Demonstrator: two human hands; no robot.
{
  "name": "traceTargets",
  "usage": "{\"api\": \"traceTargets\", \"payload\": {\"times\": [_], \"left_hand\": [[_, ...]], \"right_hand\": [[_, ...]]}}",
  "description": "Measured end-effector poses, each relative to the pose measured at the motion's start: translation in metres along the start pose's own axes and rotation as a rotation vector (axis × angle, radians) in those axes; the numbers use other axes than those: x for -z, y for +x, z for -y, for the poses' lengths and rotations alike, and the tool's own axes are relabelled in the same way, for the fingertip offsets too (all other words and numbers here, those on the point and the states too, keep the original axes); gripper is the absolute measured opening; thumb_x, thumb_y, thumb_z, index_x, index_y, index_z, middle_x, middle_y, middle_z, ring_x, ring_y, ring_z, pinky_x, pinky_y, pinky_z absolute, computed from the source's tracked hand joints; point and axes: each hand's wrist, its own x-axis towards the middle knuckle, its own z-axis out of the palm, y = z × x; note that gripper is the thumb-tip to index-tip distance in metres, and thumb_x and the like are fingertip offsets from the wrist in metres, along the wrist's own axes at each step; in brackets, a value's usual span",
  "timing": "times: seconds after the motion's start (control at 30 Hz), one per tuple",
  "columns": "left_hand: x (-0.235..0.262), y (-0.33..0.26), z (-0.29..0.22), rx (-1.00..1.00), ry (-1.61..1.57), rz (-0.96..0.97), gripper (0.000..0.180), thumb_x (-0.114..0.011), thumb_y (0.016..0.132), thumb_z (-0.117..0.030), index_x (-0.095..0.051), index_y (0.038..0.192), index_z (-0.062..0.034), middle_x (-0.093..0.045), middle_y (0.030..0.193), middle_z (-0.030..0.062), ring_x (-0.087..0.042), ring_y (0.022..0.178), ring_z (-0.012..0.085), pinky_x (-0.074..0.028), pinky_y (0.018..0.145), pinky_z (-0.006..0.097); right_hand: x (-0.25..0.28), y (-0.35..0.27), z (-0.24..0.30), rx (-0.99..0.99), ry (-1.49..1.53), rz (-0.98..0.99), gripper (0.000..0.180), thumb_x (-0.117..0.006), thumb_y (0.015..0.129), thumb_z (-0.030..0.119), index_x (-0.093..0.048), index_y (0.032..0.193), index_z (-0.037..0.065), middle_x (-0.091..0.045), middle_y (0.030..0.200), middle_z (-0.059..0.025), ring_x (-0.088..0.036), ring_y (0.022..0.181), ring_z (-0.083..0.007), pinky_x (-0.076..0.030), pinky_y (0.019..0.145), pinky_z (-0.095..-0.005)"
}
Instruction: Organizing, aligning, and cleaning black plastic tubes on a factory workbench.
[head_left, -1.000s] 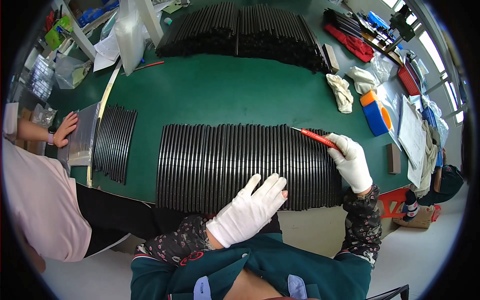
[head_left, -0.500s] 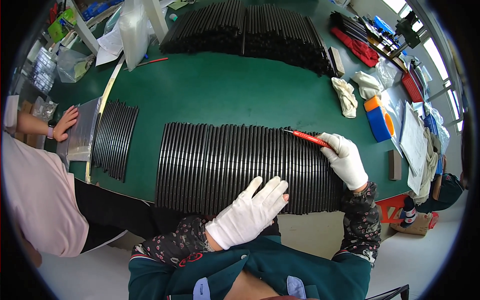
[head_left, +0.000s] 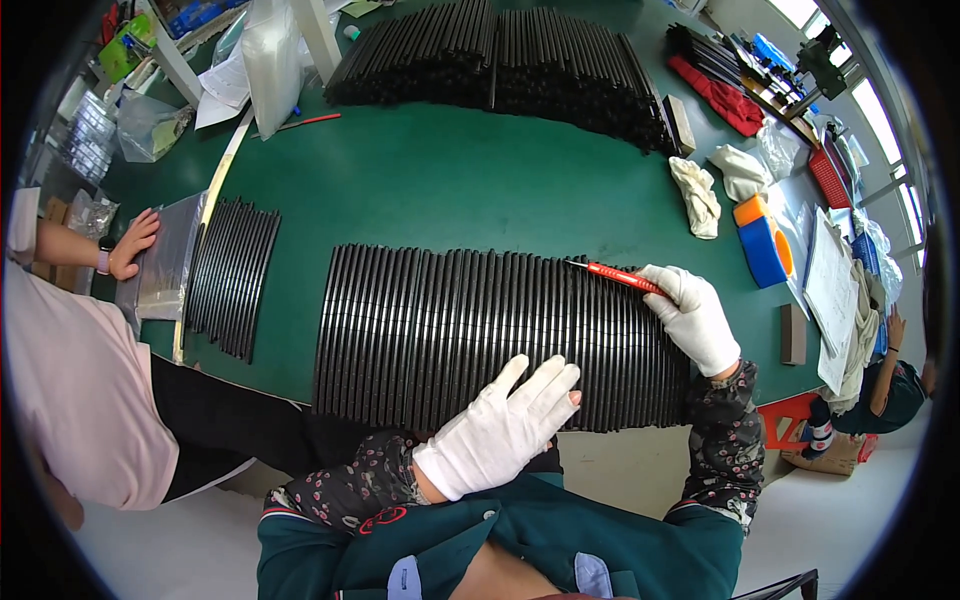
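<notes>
A long row of black tubes [head_left: 440, 340] lies side by side at the table's near edge. My left hand [head_left: 505, 425], in a white glove with a bare fingertip showing, rests flat on the tubes' near part with its fingers stretched out. Over the far right part of the row, my right hand [head_left: 695, 320], also white-gloved, is closed on a red craft knife [head_left: 622, 276]. Its thin metal tip points left, at the tubes' far ends; whether it touches them I cannot tell.
Large stacks of black tubes [head_left: 420, 60] stand at the back. A smaller row of tubes [head_left: 235, 280] lies left, beside a co-worker's hand [head_left: 135, 245] on a plastic-wrapped pack [head_left: 165, 270]. At right are cloth gloves [head_left: 695, 198], a blue-orange tape holder [head_left: 763, 245] and a block [head_left: 793, 334].
The view has shifted slightly. My two hands and the craft knife keep nearly the same place on the tubes. At far right, another person's arm has come up into view.
</notes>
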Motion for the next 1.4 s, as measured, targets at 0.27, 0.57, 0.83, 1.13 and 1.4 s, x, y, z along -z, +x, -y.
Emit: {"api": "traceTargets", "payload": {"times": [0.27,0.57,0.83,1.13,1.4], "left_hand": [[-0.0038,-0.0003,0.0000,-0.006,0.046,-0.027,0.051,-0.065,0.078,-0.023,-0.055,0.124,-0.0016,-0.049,0.135,0.0131,-0.041,0.131,0.0278,-0.038,0.103,0.047],[-0.0055,-0.0011,0.0003,0.004,0.030,-0.045,0.049,-0.063,0.079,-0.021,-0.057,0.124,-0.0023,-0.049,0.136,0.0123,-0.042,0.130,0.0275,-0.038,0.104,0.047],[-0.0044,-0.0009,0.0000,-0.010,0.045,-0.039,0.049,-0.062,0.080,-0.021,-0.055,0.124,-0.0026,-0.049,0.137,0.0126,-0.042,0.131,0.0274,-0.037,0.104,0.047],[-0.0026,-0.0011,0.0003,-0.003,0.044,-0.023,0.048,-0.061,0.081,-0.021,-0.055,0.125,-0.0029,-0.049,0.137,0.0124,-0.042,0.131,0.0271,-0.036,0.104,0.046],[-0.0034,-0.0017,0.0007,-0.005,0.049,-0.018,0.049,-0.061,0.081,-0.022,-0.054,0.126,-0.0029,-0.049,0.137,0.0123,-0.043,0.131,0.0272,-0.036,0.104,0.046]], "right_hand": [[0.0029,0.0002,-0.0004,0.014,-0.036,0.008,0.025,-0.067,0.081,0.007,-0.064,0.105,0.009,-0.060,0.082,-0.0083,-0.060,0.078,-0.0270,-0.049,0.072,-0.0338],[0.0015,0.0024,-0.0039,-0.002,-0.020,0.008,0.024,-0.067,0.081,0.006,-0.065,0.104,0.008,-0.061,0.084,-0.0087,-0.061,0.079,-0.0273,-0.049,0.073,-0.0337],[0.0023,0.0012,-0.0073,-0.048,0.105,0.041,0.024,-0.065,0.083,0.004,-0.065,0.106,0.005,-0.063,0.088,-0.0101,-0.062,0.081,-0.0263,-0.049,0.076,-0.0317],[0.0012,0.0026,-0.0047,-0.044,0.105,0.050,0.024,-0.066,0.082,0.003,-0.064,0.106,0.004,-0.063,0.087,-0.0097,-0.061,0.080,-0.0257,-0.048,0.076,-0.0310],[-0.0001,0.0021,-0.0060,-0.030,0.125,0.033,0.023,-0.065,0.083,0.003,-0.064,0.107,0.004,-0.062,0.086,-0.0095,-0.061,0.079,-0.0251,-0.048,0.075,-0.0312]]}}
